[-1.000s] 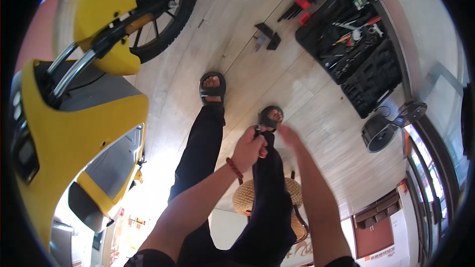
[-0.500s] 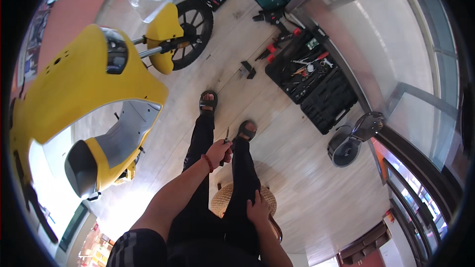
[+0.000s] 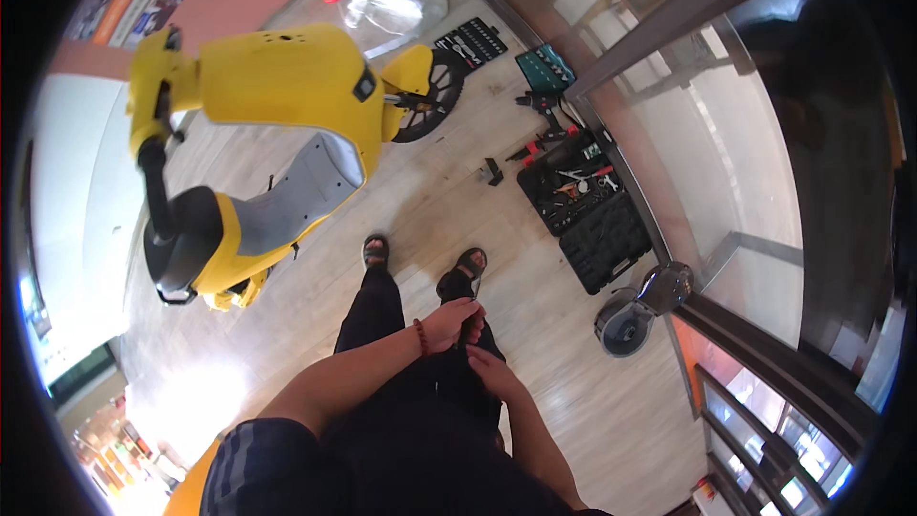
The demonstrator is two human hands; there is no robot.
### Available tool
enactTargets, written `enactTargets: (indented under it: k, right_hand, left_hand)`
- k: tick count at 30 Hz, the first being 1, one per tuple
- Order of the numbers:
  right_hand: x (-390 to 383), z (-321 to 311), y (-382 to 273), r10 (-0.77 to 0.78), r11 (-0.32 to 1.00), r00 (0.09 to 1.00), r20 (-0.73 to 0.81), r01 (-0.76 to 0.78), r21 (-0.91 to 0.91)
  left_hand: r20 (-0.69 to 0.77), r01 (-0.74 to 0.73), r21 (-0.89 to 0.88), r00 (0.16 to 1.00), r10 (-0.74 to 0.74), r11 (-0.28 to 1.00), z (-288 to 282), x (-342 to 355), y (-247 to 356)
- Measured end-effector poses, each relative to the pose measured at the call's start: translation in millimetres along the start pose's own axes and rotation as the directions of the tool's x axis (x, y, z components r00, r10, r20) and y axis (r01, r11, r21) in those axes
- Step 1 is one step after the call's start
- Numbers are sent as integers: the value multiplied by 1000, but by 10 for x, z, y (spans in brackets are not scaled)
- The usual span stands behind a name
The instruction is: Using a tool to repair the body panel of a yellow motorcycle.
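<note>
My left hand (image 3: 447, 325) is closed around what looks like a screwdriver (image 3: 466, 329), its dark handle showing below the fingers; a thin metal shaft points away from me, partly lost against my foot. My right hand (image 3: 490, 370) is just below that handle, fingers stretched toward its lower end; whether they touch it is hard to make out. Both hands are in front of my dark trousers. Ahead on the left stands a yellow scooter (image 3: 287, 76) with a grey footboard and a black seat.
An open black tool case (image 3: 602, 248) holding several tools lies right on the wooden floor. Beyond it are a cordless drill (image 3: 543, 110), a teal bit set (image 3: 546, 69) and a black socket set (image 3: 475, 43). A dark bracket (image 3: 491, 172) and a round lidded bin (image 3: 626, 325) stand nearby.
My view has risen and shifted, and the woven stool seat is no longer visible. My right hand has come from my thigh up to the left hand, which still grips the screwdriver.
</note>
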State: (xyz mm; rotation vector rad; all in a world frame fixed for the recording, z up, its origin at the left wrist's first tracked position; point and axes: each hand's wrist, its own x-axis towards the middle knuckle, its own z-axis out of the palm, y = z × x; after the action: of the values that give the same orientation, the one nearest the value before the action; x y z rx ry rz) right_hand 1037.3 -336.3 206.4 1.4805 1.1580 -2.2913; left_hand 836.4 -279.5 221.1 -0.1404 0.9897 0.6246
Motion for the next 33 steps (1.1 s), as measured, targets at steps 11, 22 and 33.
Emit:
enactTargets:
  k: [11,22,33]
  right_hand:
    - [-396,955,-943,-166,914,985,-36,168,369]
    - [-473,2802,-1297,-235,941,964,121,257,-218]
    - [-356,3876,-1859,-170,964,945,278,218,-150]
  left_hand:
    - [240,-300,141,935,261,944,-179,-1192,50]
    - [101,-678,218,731,674,702,-2162,-3050,-365]
    - [-253,-800,317,447,858,510,-3052,-4569,-538]
